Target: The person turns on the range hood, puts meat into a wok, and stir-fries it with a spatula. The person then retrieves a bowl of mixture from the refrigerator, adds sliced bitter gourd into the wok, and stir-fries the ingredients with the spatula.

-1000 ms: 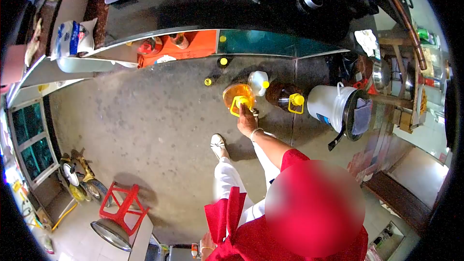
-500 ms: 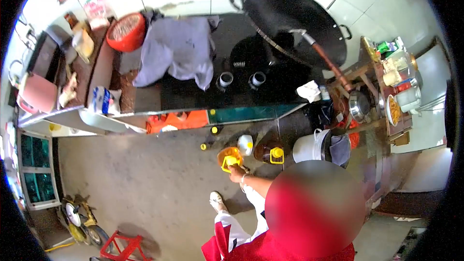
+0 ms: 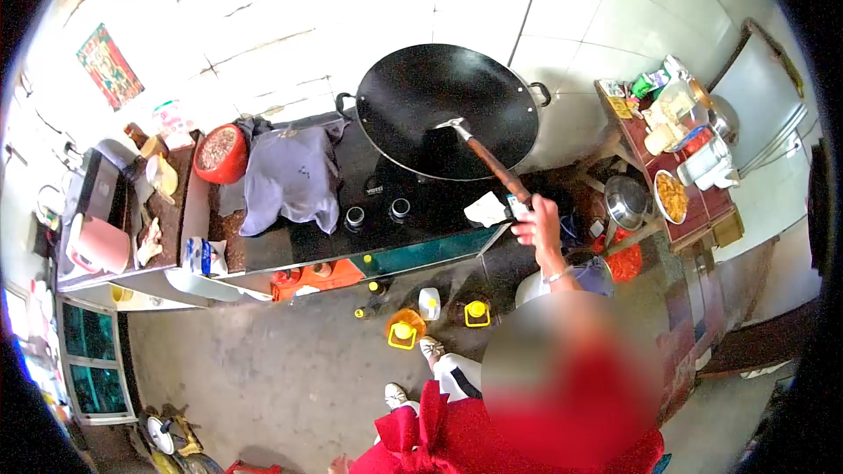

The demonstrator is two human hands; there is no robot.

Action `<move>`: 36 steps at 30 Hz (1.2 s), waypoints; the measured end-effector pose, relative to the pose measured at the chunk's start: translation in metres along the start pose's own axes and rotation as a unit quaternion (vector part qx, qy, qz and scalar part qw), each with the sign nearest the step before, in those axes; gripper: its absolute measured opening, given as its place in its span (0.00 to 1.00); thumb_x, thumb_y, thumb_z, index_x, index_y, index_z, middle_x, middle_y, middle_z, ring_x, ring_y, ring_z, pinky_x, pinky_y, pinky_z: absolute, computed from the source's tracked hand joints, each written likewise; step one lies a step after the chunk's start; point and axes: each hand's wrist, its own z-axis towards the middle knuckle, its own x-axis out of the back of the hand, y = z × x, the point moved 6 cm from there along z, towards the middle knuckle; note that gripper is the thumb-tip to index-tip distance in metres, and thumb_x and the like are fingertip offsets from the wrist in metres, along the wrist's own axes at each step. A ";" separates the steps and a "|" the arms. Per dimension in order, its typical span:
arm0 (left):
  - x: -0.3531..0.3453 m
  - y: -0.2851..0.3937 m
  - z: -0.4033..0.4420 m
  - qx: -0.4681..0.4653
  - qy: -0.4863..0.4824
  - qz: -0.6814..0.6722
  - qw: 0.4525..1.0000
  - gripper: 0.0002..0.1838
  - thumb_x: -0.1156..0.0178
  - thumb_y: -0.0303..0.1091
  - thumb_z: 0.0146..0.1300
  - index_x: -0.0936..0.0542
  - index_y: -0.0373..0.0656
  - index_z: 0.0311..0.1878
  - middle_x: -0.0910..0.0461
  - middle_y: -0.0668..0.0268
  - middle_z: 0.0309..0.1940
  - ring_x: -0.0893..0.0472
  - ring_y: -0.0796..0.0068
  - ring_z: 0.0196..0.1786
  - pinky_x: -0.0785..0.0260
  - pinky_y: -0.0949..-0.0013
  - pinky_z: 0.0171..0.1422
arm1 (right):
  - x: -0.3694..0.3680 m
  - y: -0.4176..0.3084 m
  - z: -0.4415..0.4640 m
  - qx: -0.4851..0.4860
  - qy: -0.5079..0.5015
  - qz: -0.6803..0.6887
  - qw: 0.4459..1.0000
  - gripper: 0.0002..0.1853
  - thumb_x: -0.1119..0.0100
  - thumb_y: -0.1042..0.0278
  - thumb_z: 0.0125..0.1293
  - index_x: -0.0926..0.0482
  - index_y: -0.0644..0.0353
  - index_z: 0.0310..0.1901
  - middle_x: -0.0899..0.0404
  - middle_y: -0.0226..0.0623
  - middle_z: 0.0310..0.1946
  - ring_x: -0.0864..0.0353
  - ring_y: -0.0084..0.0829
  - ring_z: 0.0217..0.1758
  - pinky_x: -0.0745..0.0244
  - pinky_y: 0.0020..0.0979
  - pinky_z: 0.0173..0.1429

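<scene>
My right hand (image 3: 539, 230) is raised at the front right of the stove, at the end of the wooden handle of a wok spatula (image 3: 488, 164). Its fingers look apart; whether they touch the handle I cannot tell. The spatula's metal head rests inside a large black wok (image 3: 421, 92). My left hand (image 3: 341, 465) shows only in part at the bottom edge, low beside my red clothing, with fingers apart and nothing seen in them. On the floor before my feet stands an oil jug (image 3: 405, 331) with a yellow cap and handle.
A darker jug (image 3: 477, 313), a white jug (image 3: 428, 304) and small yellow-capped bottles stand nearby. A grey cloth (image 3: 294, 175) and red bowl (image 3: 220, 154) lie left of the wok. Right are a metal pot (image 3: 627, 203) and a food-filled bowl (image 3: 671, 197) on a side table.
My right hand has let go of the yellow-handled oil jug and risen to the spatula handle. The jug stands on the floor. My view has tilted up, and my left hand has come into view.
</scene>
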 end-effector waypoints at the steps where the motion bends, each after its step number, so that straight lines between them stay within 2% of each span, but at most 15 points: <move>1: 0.005 0.003 0.002 -0.010 0.003 0.002 1.000 0.28 0.55 0.55 0.52 0.33 0.46 0.50 0.35 0.66 0.50 0.34 0.67 0.46 0.41 0.59 0.47 | -0.008 -0.012 0.009 0.025 -0.035 -0.019 0.999 0.27 0.51 0.45 0.59 0.38 0.62 0.47 0.26 0.37 0.27 0.25 0.23 0.19 0.33 0.18 0.16; 5: 0.010 0.025 -0.001 -0.040 0.011 0.001 0.999 0.26 0.54 0.54 0.52 0.32 0.46 0.49 0.34 0.67 0.49 0.33 0.68 0.45 0.40 0.60 0.46 | -0.033 -0.016 0.033 0.200 -0.069 -0.075 0.974 0.17 0.43 0.65 0.57 0.36 0.58 0.46 0.28 0.32 0.25 0.34 0.16 0.16 0.40 0.18 0.15; 6: 0.011 0.030 -0.004 -0.043 0.012 0.000 0.999 0.26 0.54 0.54 0.53 0.32 0.46 0.49 0.33 0.67 0.49 0.33 0.68 0.45 0.40 0.60 0.46 | -0.033 -0.027 0.034 0.240 -0.056 -0.125 0.961 0.16 0.44 0.65 0.58 0.32 0.62 0.44 0.27 0.35 0.28 0.28 0.26 0.23 0.32 0.27 0.26; 7: 0.012 0.030 -0.006 -0.043 0.015 -0.003 0.999 0.26 0.54 0.54 0.53 0.32 0.46 0.49 0.33 0.67 0.49 0.33 0.68 0.45 0.40 0.60 0.46 | -0.022 -0.037 0.029 0.252 -0.021 -0.164 0.954 0.13 0.47 0.66 0.59 0.30 0.63 0.43 0.25 0.37 0.26 0.26 0.30 0.25 0.30 0.30 0.30; 9: 0.013 0.026 -0.010 -0.039 0.019 -0.003 0.999 0.25 0.54 0.53 0.53 0.32 0.45 0.49 0.33 0.67 0.48 0.32 0.68 0.44 0.39 0.61 0.45 | 0.004 -0.046 0.039 0.358 0.004 -0.232 0.904 0.13 0.49 0.65 0.60 0.29 0.63 0.44 0.24 0.41 0.25 0.25 0.32 0.25 0.30 0.31 0.32; 12: 0.013 0.011 -0.016 -0.022 0.024 0.000 0.999 0.24 0.53 0.52 0.53 0.31 0.45 0.48 0.32 0.68 0.48 0.32 0.69 0.43 0.38 0.61 0.44 | 0.029 -0.057 0.026 0.278 -0.027 -0.260 0.924 0.14 0.51 0.64 0.61 0.29 0.63 0.44 0.26 0.44 0.24 0.25 0.33 0.25 0.31 0.31 0.30; 15: 0.007 0.000 -0.021 -0.001 0.024 0.002 1.000 0.23 0.53 0.51 0.53 0.30 0.45 0.47 0.31 0.68 0.47 0.31 0.69 0.42 0.38 0.62 0.44 | 0.038 -0.059 0.007 0.293 -0.063 -0.250 0.921 0.13 0.53 0.66 0.61 0.30 0.64 0.45 0.28 0.44 0.23 0.27 0.35 0.24 0.33 0.32 0.30; 18: 0.001 -0.006 -0.027 0.015 0.024 0.001 1.000 0.23 0.52 0.50 0.54 0.30 0.45 0.47 0.31 0.68 0.47 0.30 0.69 0.42 0.37 0.62 0.43 | 0.022 -0.055 0.000 0.287 -0.055 -0.254 0.922 0.13 0.53 0.67 0.60 0.30 0.64 0.45 0.26 0.47 0.26 0.24 0.40 0.28 0.31 0.34 0.33; 21: -0.004 -0.011 -0.029 0.020 0.024 0.001 1.000 0.22 0.52 0.49 0.54 0.29 0.45 0.46 0.30 0.68 0.46 0.29 0.70 0.41 0.36 0.62 0.42 | -0.012 -0.056 0.016 0.343 -0.028 -0.223 0.912 0.13 0.51 0.66 0.60 0.29 0.63 0.44 0.25 0.50 0.27 0.23 0.42 0.30 0.31 0.34 0.34; 23: -0.004 -0.010 -0.031 0.023 0.025 0.001 0.999 0.21 0.51 0.49 0.54 0.29 0.45 0.46 0.29 0.69 0.45 0.29 0.70 0.40 0.36 0.63 0.42 | -0.027 -0.048 0.041 0.275 -0.012 -0.220 0.936 0.14 0.50 0.65 0.60 0.28 0.64 0.45 0.24 0.51 0.26 0.23 0.42 0.28 0.31 0.35 0.33; 27: 0.003 -0.012 -0.035 0.023 0.032 -0.001 0.999 0.20 0.51 0.48 0.55 0.28 0.44 0.45 0.28 0.69 0.45 0.28 0.71 0.39 0.35 0.63 0.41 | -0.023 -0.056 0.046 0.419 0.048 -0.246 0.872 0.14 0.51 0.66 0.61 0.29 0.64 0.45 0.24 0.49 0.25 0.23 0.45 0.28 0.31 0.37 0.32; 28: 0.005 -0.012 -0.034 0.025 0.034 -0.004 0.999 0.20 0.51 0.47 0.55 0.28 0.44 0.45 0.28 0.69 0.44 0.28 0.71 0.39 0.34 0.64 0.41 | -0.019 -0.062 0.035 0.356 0.012 -0.253 0.900 0.13 0.52 0.66 0.61 0.30 0.62 0.46 0.25 0.48 0.25 0.24 0.45 0.28 0.31 0.37 0.31; 33: 0.005 -0.026 -0.031 0.042 0.037 -0.024 0.998 0.18 0.50 0.46 0.55 0.27 0.44 0.44 0.27 0.70 0.43 0.27 0.71 0.37 0.33 0.64 0.39 | -0.008 -0.056 -0.025 0.380 0.030 -0.268 0.885 0.14 0.51 0.68 0.61 0.31 0.63 0.47 0.24 0.46 0.25 0.23 0.39 0.26 0.31 0.34 0.31; 35: 0.007 -0.033 -0.029 0.048 0.036 -0.033 0.998 0.18 0.49 0.45 0.56 0.26 0.44 0.43 0.26 0.70 0.43 0.26 0.72 0.37 0.33 0.65 0.39 | -0.012 -0.032 -0.030 0.289 0.015 -0.255 0.923 0.15 0.50 0.69 0.60 0.32 0.64 0.48 0.23 0.43 0.31 0.24 0.35 0.27 0.30 0.32 0.33; 36: 0.013 -0.036 -0.026 0.049 0.036 -0.037 0.997 0.17 0.49 0.45 0.56 0.26 0.44 0.43 0.26 0.70 0.43 0.26 0.72 0.36 0.32 0.65 0.39 | -0.017 -0.018 -0.027 0.272 0.012 -0.197 0.942 0.16 0.49 0.69 0.60 0.34 0.62 0.50 0.27 0.36 0.28 0.29 0.26 0.23 0.33 0.26 0.27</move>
